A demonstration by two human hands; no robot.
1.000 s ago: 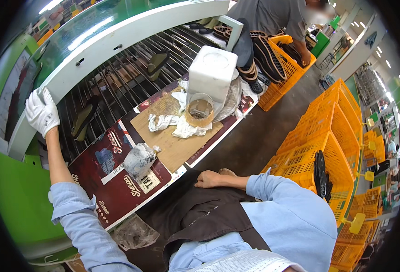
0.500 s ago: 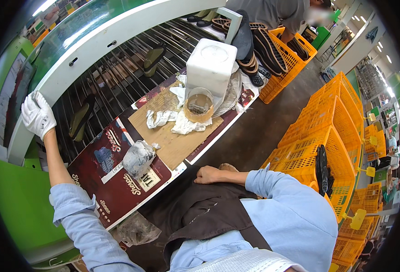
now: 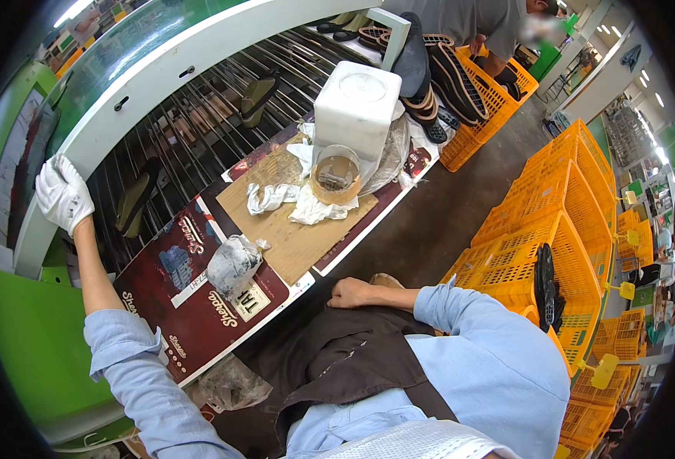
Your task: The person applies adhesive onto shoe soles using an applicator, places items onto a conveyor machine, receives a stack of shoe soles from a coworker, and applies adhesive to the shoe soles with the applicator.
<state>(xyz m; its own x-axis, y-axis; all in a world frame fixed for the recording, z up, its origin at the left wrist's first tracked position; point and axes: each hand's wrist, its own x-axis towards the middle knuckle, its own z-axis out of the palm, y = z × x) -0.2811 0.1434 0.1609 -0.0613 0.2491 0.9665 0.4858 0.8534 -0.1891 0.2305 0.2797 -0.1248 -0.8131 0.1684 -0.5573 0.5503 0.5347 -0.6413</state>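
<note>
While the left hand [image 3: 65, 195], in a white glove, sits up on the pale frame [image 3: 152, 88] of the green machine [image 3: 31, 344], the right hand [image 3: 350, 293] is bare and parked on the dark apron [image 3: 368, 352]. So the two are well apart. Left fingers are bunched against the frame, but honestly I can't tell if they're gripping it or just leaning. Right one's curled into a loose fist, and no way to see whether anything's tucked inside.

Just right of the glove there's a row of metal bars [image 3: 180, 134], with one olive shoe [image 3: 132, 206] on them near that hand and a second shoe [image 3: 255, 105] further off.

Between the hands you've got the maroon worktop [image 3: 215, 336] with a grimy whitish lump [image 3: 234, 266] on it. Beyond the right hand is some cardboard [image 3: 287, 249] with crumpled wipes [image 3: 268, 199] and a clear cup [image 3: 336, 180] of amber stuff, plus a white tub [image 3: 356, 111] right behind the cup. Left of the fist, below the worktop's edge, is a plastic bag [image 3: 234, 382].

Off to the right of that fist: orange crates [image 3: 528, 260], one holding black soles [image 3: 545, 294]. Past the tub, a co-worker [image 3: 498, 30] in grey is reaching into another crate [image 3: 467, 145].
</note>
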